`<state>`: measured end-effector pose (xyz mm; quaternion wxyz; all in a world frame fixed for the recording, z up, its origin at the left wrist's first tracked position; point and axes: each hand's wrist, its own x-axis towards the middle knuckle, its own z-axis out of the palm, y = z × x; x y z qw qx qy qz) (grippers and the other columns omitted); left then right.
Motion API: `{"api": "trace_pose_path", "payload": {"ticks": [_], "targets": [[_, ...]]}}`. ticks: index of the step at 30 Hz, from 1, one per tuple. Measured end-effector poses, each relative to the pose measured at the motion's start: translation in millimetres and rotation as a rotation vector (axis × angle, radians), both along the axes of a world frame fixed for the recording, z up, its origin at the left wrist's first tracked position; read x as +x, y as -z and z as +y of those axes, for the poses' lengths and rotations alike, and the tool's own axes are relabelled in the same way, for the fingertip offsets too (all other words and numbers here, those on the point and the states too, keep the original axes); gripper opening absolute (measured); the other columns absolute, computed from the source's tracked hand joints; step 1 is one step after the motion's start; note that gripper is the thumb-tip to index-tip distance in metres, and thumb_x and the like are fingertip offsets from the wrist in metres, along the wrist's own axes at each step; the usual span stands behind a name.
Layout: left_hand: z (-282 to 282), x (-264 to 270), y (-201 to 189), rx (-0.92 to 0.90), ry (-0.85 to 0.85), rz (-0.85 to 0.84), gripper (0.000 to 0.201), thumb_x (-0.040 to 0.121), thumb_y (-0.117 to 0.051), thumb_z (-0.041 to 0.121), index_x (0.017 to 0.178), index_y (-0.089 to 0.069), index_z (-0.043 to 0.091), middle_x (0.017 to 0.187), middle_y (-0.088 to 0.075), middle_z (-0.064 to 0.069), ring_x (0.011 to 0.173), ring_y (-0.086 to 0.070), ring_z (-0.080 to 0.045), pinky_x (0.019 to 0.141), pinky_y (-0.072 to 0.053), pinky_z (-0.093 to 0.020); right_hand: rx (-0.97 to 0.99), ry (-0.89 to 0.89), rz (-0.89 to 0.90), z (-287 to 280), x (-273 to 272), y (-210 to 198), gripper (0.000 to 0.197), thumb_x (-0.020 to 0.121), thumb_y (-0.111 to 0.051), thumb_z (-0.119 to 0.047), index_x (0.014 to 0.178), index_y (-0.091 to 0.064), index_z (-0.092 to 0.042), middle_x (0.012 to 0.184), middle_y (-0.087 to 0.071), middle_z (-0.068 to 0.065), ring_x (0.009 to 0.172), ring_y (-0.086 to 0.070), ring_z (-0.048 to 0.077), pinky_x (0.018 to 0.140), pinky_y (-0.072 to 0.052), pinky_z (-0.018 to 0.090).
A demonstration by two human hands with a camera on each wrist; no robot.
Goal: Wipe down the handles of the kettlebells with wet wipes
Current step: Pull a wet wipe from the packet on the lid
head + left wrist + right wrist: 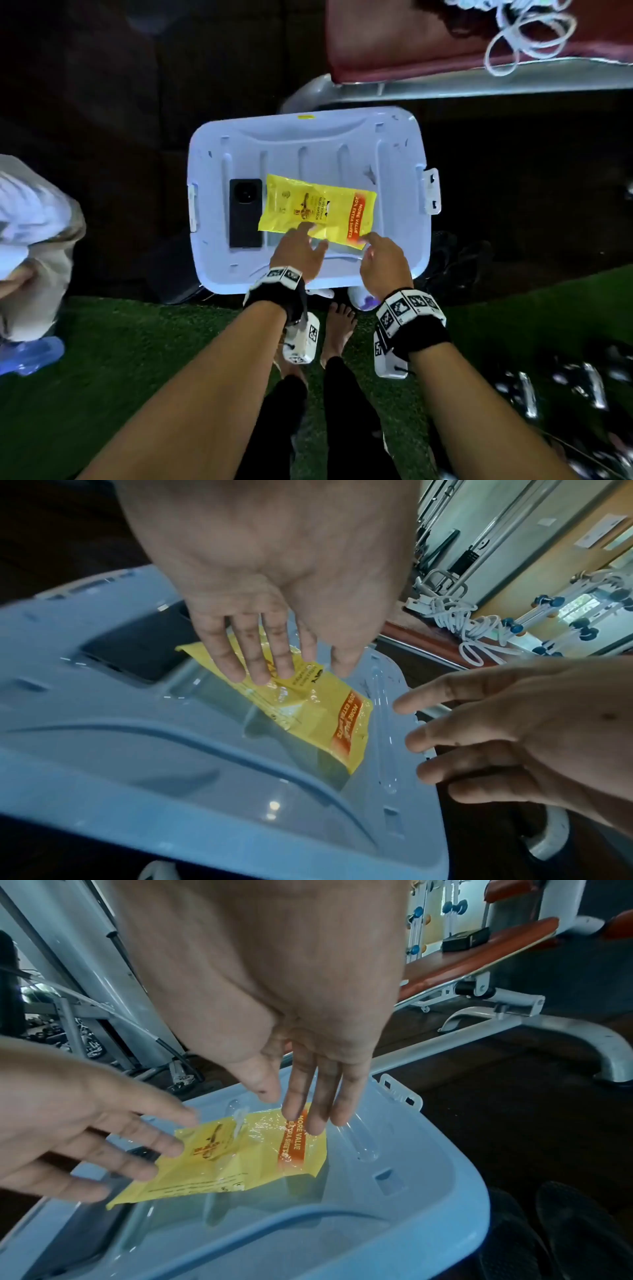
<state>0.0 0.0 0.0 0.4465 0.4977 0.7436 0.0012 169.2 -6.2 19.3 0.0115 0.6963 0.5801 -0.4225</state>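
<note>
Lying flat on the pale blue lid [394, 144] of a plastic storage box, the wet wipes pack [317, 209] is a thin yellow pouch with crinkled shiny film, dark print in the middle and an orange band with white letters near its right end. A black phone [245, 212] lies just beside its left end on the same lid. Both hands hover over the near edge of the pack: the left hand [297, 251] and the right hand [385, 262] have their fingers straight and spread, gripping nothing. Whether the fingertips touch the film, I cannot tell.
</note>
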Motion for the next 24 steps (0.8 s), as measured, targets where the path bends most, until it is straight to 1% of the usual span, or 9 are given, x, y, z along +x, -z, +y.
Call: {"api": "trace_pose_path", "payload": {"ticks": [3,6,8,11,13,15,18,20,24], "targets": [[36,12,27,-0.019,-0.038,0.082,0.082,0.092,-0.066,0.054,0.157,-0.029,0.021,0.149,-0.047,-0.011,0.136,-0.048,-0.032,0.108,-0.045,-0.05,-0.024,0.014,-0.025,24,2,33,0.049,0.093,-0.046,0.002,0.136,-0.058,-0.019,0.122,-0.061,0.013,0.115,-0.058,0.031,0.089,-0.045,0.035],[54,16,43,-0.057,-0.029,0.24,0.1,0.084,-0.069,0.064,0.16,-0.019,0.021,0.154,-0.04,-0.008,0.14,-0.042,-0.034,0.103,-0.045,-0.053,-0.073,0.01,0.01,38,-1,55,0.054,0.092,-0.045,0.004,0.14,-0.056,-0.017,0.129,-0.062,0.014,0.12,-0.058,0.031,0.098,-0.044,0.035],[56,11,55,-0.033,-0.03,0.269,0.081,0.088,-0.067,0.059,0.153,-0.035,0.021,0.149,-0.044,-0.007,0.136,-0.046,-0.033,0.098,-0.047,-0.05,-0.076,0.017,0.037,42,-4,65,0.05,0.096,-0.046,0.001,0.142,-0.055,-0.015,0.135,-0.061,0.015,0.125,-0.057,0.031,0.103,-0.042,0.034],[54,0,66,0.108,-0.04,0.237,0.04,0.102,-0.052,0.043,0.128,-0.058,0.013,0.133,-0.055,-0.011,0.121,-0.055,-0.034,0.093,-0.047,-0.045,-0.051,0.023,0.088,41,-13,77,0.046,0.098,-0.05,-0.004,0.142,-0.055,-0.016,0.135,-0.061,0.014,0.122,-0.057,0.032,0.103,-0.042,0.035],[53,-10,68,0.146,-0.155,0.124,0.035,0.105,-0.048,0.034,0.124,-0.06,0.006,0.126,-0.062,-0.015,0.117,-0.058,-0.036,0.096,-0.044,-0.043,-0.012,0.026,0.087,38,-22,82,0.042,0.099,-0.053,-0.01,0.14,-0.057,-0.018,0.134,-0.06,0.012,0.121,-0.055,0.033,0.104,-0.042,0.039],[53,-21,67,0.173,-0.248,0.035,0.039,0.106,-0.049,0.033,0.131,-0.056,0.004,0.126,-0.066,-0.019,0.114,-0.062,-0.038,0.096,-0.046,-0.043,0.034,0.039,0.071,39,-33,88,0.036,0.1,-0.056,-0.016,0.134,-0.062,-0.02,0.131,-0.062,0.011,0.121,-0.054,0.034,0.104,-0.04,0.041],[50,-34,67,0.183,-0.266,-0.042,0.039,0.106,-0.048,0.035,0.126,-0.055,0.002,0.115,-0.069,-0.022,0.102,-0.064,-0.043,0.082,-0.049,-0.042,0.047,0.004,0.07,52,-53,94,0.029,0.1,-0.057,-0.023,0.126,-0.07,-0.025,0.12,-0.064,0.012,0.117,-0.055,0.034,0.103,-0.038,0.042],[47,-40,70,0.167,-0.262,-0.078,0.032,0.106,-0.048,0.035,0.113,-0.053,0.003,0.104,-0.068,-0.02,0.095,-0.064,-0.043,0.071,-0.042,-0.038,0.055,-0.04,0.054,62,-65,98,0.028,0.1,-0.057,-0.025,0.123,-0.072,-0.031,0.114,-0.063,0.014,0.109,-0.057,0.036,0.097,-0.043,0.044],[49,-48,71,0.136,-0.277,-0.119,0.029,0.106,-0.049,0.036,0.103,-0.051,0.007,0.081,-0.058,-0.007,0.081,-0.061,-0.039,0.068,-0.04,-0.039,0.033,-0.079,-0.056,82,-80,101,0.028,0.102,-0.052,-0.03,0.12,-0.072,-0.036,0.111,-0.059,0.014,0.104,-0.057,0.037,0.088,-0.049,0.043]]}}
